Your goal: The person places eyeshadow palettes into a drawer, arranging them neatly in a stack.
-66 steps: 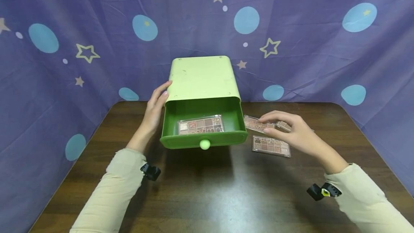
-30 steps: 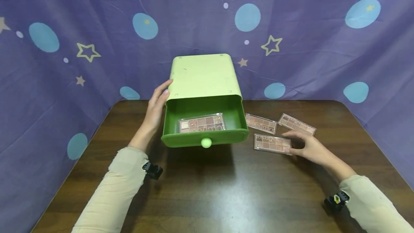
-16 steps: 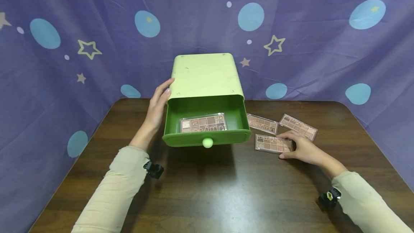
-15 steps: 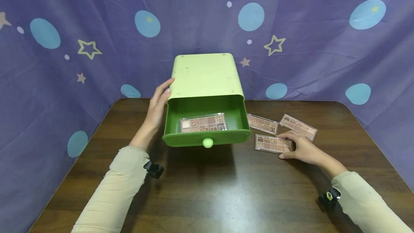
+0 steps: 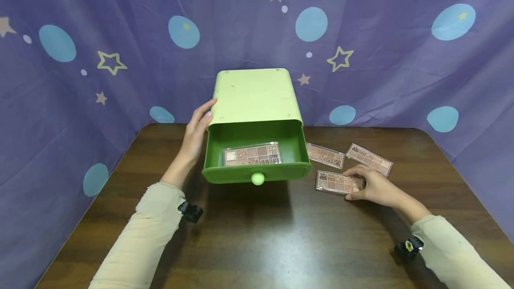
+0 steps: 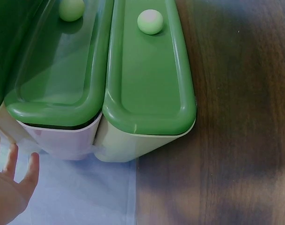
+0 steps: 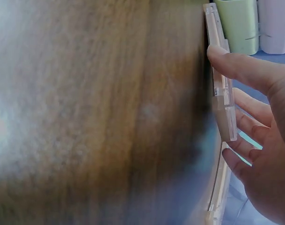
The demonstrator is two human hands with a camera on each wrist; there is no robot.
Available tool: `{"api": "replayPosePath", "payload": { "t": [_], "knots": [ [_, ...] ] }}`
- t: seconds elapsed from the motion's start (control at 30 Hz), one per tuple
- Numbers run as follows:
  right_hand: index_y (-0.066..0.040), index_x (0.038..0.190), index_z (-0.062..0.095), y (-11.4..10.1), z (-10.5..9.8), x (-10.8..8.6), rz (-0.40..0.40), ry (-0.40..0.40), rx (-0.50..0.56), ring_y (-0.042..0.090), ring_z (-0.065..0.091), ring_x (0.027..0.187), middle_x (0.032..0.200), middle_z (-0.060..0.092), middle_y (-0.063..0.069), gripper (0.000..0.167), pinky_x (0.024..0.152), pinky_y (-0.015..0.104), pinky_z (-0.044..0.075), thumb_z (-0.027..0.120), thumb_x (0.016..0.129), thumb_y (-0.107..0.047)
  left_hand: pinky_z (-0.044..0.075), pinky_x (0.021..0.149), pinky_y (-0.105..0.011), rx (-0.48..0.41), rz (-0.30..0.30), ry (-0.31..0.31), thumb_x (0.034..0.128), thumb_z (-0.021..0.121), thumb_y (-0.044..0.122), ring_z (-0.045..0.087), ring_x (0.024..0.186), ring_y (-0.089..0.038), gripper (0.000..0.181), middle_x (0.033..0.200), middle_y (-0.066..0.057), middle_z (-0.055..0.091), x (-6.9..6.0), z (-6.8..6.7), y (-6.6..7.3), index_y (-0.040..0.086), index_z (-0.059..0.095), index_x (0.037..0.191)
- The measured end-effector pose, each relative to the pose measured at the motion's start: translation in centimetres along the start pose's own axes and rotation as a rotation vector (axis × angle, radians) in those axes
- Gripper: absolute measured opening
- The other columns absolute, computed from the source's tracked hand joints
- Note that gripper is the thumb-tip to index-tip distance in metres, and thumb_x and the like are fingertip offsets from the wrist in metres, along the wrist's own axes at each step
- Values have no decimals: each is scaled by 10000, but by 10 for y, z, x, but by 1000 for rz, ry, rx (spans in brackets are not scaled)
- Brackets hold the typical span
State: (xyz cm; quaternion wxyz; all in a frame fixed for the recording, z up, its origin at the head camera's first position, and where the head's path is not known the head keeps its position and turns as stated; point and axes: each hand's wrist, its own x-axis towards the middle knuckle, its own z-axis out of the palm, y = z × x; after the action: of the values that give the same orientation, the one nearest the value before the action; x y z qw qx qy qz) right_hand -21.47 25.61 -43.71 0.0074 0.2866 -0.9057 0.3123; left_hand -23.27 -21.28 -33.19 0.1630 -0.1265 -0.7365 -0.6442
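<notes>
In the head view my left hand (image 5: 192,142) rests with extended fingers against the left side of a pale green drawer unit (image 5: 253,95). Its dark green top drawer (image 5: 233,174) is pulled out, and an eyeshadow palette (image 5: 252,154) lies inside. My right hand (image 5: 377,187) pinches the right end of another eyeshadow palette (image 5: 332,182), thumb on the near edge and fingers on the far one. The right wrist view shows this palette (image 7: 218,70) edge-on between thumb and fingers. Beyond it lie two more palettes, one on the left (image 5: 326,155) and one on the right (image 5: 370,158).
Below the pulled-out drawer, the left wrist view shows lower drawers with round knobs (image 6: 150,21), one in a pinkish casing (image 6: 62,140). A brown wooden table (image 5: 257,244) bears everything. A purple curtain with stars (image 5: 241,12) hangs behind.
My right hand has come down from above the palettes to the nearest one's right end and now grips it, with the thumb shifted along the near edge. My left hand stays on the unit.
</notes>
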Motion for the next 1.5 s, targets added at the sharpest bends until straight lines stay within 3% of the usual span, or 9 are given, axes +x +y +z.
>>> {"api": "replayPosePath", "payload": {
  "t": [0.23, 0.33, 0.43, 0.6, 0.67, 0.77, 0.93, 1.23, 1.5],
  "knots": [
    [-13, 1204, 676, -9, -7, -6, 73, -3, 5, 172, 498, 823, 1091, 682, 88, 541, 690, 302, 426, 869, 760, -255, 252, 1146, -436, 14, -9, -1, 1033, 428, 252, 326, 1380, -202, 481, 1520, -77, 370, -2, 0, -1, 69, 454, 1477],
    [-26, 1220, 678, -15, -11, -8, 91, 12, 8, 321, 572, 1026, 1180, 671, 153, 529, 846, 431, 477, 847, 790, -286, 262, 1141, -415, 10, -7, 5, 1036, 426, 243, 329, 1378, -192, 476, 1517, -74, 374, -3, -1, -3, 66, 454, 1476],
    [-59, 1225, 686, -20, -14, -9, 109, 32, 11, 378, 525, 1194, 1249, 650, 148, 512, 927, 523, 455, 831, 808, -319, 269, 1136, -392, 4, 0, 10, 1036, 425, 232, 330, 1377, -191, 473, 1513, -81, 379, -3, -1, -4, 53, 457, 1472],
    [-145, 1181, 724, -28, -18, -11, 103, 92, 22, 189, 561, 1046, 1192, 675, 43, 399, 781, 307, 494, 812, 832, -316, 282, 1125, -378, -1, 5, 13, 1033, 431, 239, 337, 1369, -191, 474, 1509, -82, 379, -3, -1, -5, 57, 464, 1469],
    [-168, 1159, 738, -30, -19, -11, 75, 126, 27, 128, 554, 1000, 1161, 678, 6, 362, 752, 263, 477, 820, 826, -286, 288, 1122, -378, 0, 7, 13, 1033, 433, 247, 338, 1369, -192, 473, 1510, -80, 378, -4, -1, -5, 65, 467, 1469],
    [-199, 1129, 752, -36, -22, -11, 19, 187, 20, 73, 529, 1016, 1111, 683, -52, 345, 829, 247, 433, 844, 799, -240, 293, 1117, -378, -5, 6, 16, 1032, 442, 262, 339, 1368, -199, 469, 1513, -83, 376, -4, -1, -4, 84, 482, 1463],
    [-201, 1088, 764, -49, -29, -9, -91, 305, 58, 63, 514, 995, 1061, 678, -68, 391, 799, 208, 394, 881, 729, -98, 305, 1108, -376, -8, 7, 14, 1033, 438, 256, 345, 1360, -193, 469, 1513, -79, 373, -3, -1, -3, 80, 475, 1467],
    [32, 960, 748, -102, -54, -3, -295, 446, 144, 121, 554, 1000, 980, 683, 151, 435, 848, 175, 395, 826, 563, 192, 303, 1102, -353, -14, 6, 2, 1040, 420, 230, 344, 1353, -178, 470, 1508, -69, 374, -1, 0, -3, 57, 454, 1476],
    [60, 934, 739, -131, -72, 4, -445, 503, 162, 146, 533, 929, 968, 680, 180, 331, 782, 209, 389, 825, 615, 78, 289, 1118, -355, -17, 15, 13, 1036, 426, 220, 339, 1365, -187, 466, 1506, -80, 379, -1, 2, -1, 47, 463, 1466]
  ]
}}
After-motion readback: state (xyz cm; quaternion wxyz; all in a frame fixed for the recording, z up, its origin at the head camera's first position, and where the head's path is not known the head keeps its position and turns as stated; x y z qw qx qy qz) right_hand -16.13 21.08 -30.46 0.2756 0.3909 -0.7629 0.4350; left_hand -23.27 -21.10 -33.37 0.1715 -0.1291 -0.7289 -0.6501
